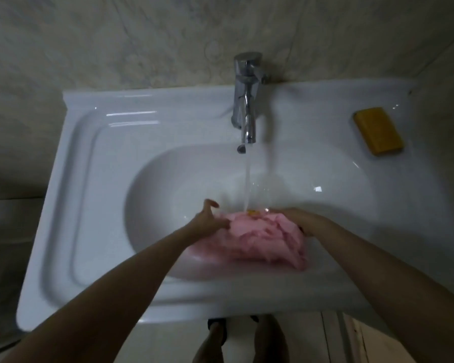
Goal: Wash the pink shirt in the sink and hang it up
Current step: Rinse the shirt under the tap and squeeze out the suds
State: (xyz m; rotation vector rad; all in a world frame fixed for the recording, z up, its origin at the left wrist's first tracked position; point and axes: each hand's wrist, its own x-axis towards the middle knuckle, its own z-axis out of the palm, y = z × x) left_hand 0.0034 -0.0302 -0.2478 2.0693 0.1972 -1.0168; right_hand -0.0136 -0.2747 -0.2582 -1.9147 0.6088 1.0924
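Forearms [110,286] are extended into the sink [155,184], where the pink shirt [260,239] is pressed by the flat left grip [207,222] and clutched by the right grip [296,218] under the running tap [247,100].

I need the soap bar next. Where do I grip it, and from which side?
Come from above with the right hand, now on the shirt: the soap bar lies flat on the sink ledge, right of the tap. Pinch across its two long edges, the narrower span.

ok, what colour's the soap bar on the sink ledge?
Mustard yellow. The soap bar shows best in the head view, right of the faucet.
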